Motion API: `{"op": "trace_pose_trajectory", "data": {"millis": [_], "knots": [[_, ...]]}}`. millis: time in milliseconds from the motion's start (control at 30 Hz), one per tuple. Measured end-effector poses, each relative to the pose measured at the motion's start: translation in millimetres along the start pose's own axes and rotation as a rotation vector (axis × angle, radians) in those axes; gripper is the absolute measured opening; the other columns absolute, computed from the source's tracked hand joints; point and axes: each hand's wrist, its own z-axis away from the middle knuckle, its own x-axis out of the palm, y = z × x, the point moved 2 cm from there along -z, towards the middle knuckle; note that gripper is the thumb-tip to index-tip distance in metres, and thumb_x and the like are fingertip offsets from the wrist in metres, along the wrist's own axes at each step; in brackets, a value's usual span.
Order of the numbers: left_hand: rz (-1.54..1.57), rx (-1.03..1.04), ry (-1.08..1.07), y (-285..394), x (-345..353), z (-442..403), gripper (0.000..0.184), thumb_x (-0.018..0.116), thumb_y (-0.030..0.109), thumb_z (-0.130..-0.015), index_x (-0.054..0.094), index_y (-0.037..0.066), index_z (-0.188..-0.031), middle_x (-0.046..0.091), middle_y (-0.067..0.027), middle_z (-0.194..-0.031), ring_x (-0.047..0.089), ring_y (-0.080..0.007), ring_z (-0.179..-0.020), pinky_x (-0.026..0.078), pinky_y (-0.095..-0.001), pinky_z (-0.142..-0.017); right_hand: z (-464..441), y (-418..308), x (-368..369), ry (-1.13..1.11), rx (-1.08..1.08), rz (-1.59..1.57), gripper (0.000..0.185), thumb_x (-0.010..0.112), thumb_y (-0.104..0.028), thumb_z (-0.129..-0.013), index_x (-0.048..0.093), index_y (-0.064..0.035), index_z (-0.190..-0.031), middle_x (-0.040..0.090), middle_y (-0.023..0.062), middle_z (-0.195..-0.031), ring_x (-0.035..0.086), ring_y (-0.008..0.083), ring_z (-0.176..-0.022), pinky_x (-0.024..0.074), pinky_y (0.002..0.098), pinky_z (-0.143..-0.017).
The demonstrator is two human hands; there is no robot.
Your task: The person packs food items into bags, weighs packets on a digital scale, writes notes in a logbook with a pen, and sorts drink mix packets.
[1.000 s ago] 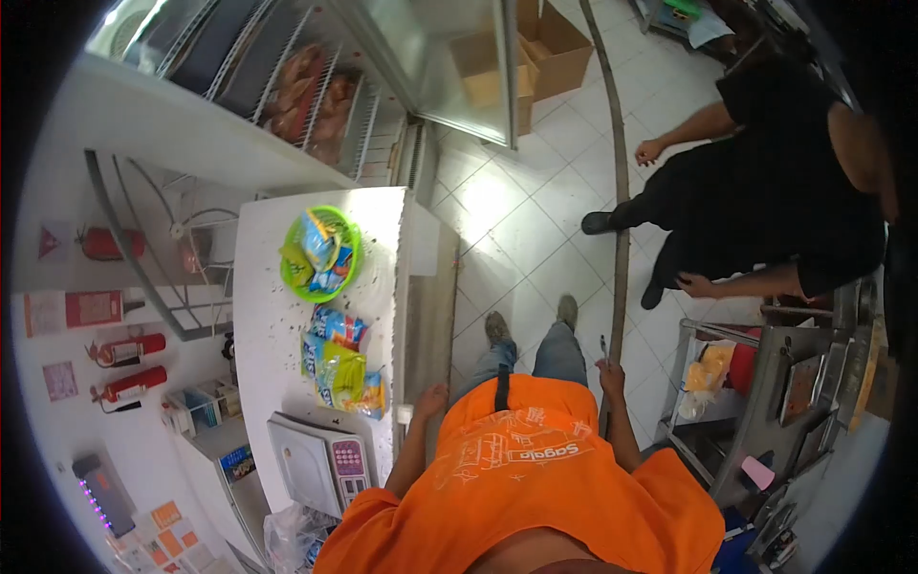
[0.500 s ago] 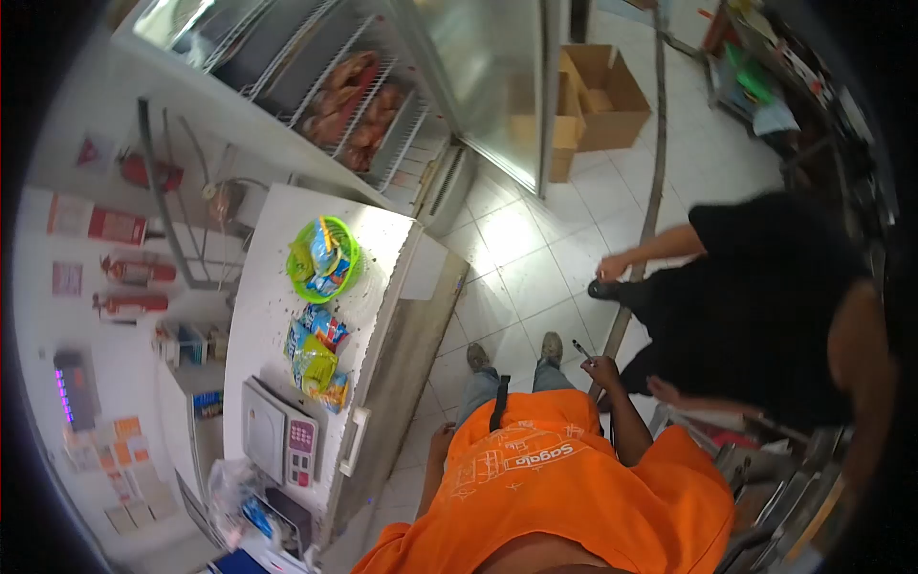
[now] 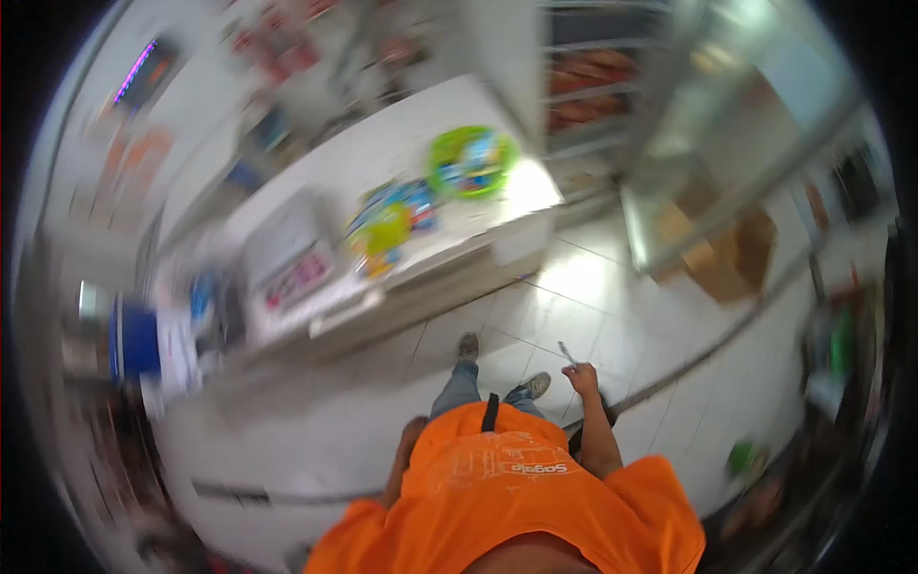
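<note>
My right hand (image 3: 582,379) is raised ahead of the orange shirt (image 3: 516,478), with its fingers closed on a slim pen-like object (image 3: 567,354) that points up and away. Beside my left hip hangs my left hand (image 3: 412,436); it is blurred and its fingers do not show clearly. On the white counter (image 3: 359,158) ahead, snack packets (image 3: 390,225) lie next to a green basket (image 3: 472,161) that holds more packets. A scale (image 3: 292,253) with pink keys sits to the left of them.
A fridge's glass door (image 3: 727,143) stands open at the upper right, near a cardboard box (image 3: 736,253). A long dark strip or hose (image 3: 688,365) crosses the tiled floor. At the left there is a blue item (image 3: 137,339). Blurred things line the right edge.
The view has swung to the left, so the counter now lies across the upper middle. The co-worker in black is no longer clearly visible. My right hand still holds the slim object.
</note>
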Motion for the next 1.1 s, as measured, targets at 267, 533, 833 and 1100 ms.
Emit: {"op": "trace_pose_trajectory", "data": {"millis": [267, 533, 833, 1100], "knots": [[0.305, -0.203, 0.291, -51.0, 33.7, 46.4, 0.049, 0.061, 0.046, -0.082, 0.073, 0.007, -0.111, 0.07, -0.0203, -0.116, 0.066, -0.0374, -0.11, 0.052, -0.0421, -0.093, -4.5, -28.6, 43.8, -0.108, -0.068, 0.131, 0.037, 0.066, -0.033, -0.086, 0.076, 0.0008, -0.074, 0.067, 0.0166, -0.062, 0.066, 0.0275, -0.061, 0.0504, 0.0414, -0.064], [0.822, -0.492, 0.435, -199.5, 49.5, 110.7, 0.04, 0.06, 0.039, -0.088, 0.071, 0.011, -0.115, 0.072, -0.0159, -0.114, 0.067, -0.0347, -0.109, 0.052, -0.0419, -0.097, -20.8, -145.1, 197.2, -0.207, -0.214, 0.433, 0.068, 0.047, -0.051, -0.102, 0.069, 0.001, -0.064, 0.067, 0.0173, -0.063, 0.065, 0.0319, -0.061, 0.0496, 0.0453, -0.064], [1.014, -0.647, 0.669, -354.7, -33.1, 172.4, 0.034, 0.056, 0.024, -0.088, 0.07, 0.011, -0.116, 0.074, -0.0169, -0.098, 0.07, -0.0347, -0.095, 0.054, -0.0413, -0.086, -8.1, -392.8, 375.0, -0.474, -0.709, 0.398, 0.046, 0.048, -0.036, -0.098, 0.071, -0.0021, -0.079, 0.07, 0.0208, -0.08, 0.068, 0.0397, -0.079, 0.0506, 0.0505, -0.075], [1.273, -0.634, 0.984, -451.4, -76.4, 170.2, 0.03, 0.059, 0.021, -0.09, 0.069, 0.012, -0.116, 0.072, -0.0193, -0.1, 0.07, -0.0328, -0.095, 0.054, -0.0387, -0.085, 36.9, -592.3, 562.3, -0.897, -0.921, 0.461, 0.024, 0.053, -0.018, -0.087, 0.072, -0.0025, -0.088, 0.071, 0.0207, -0.092, 0.067, 0.0415, -0.087, 0.0508, 0.0489, -0.082]]}}
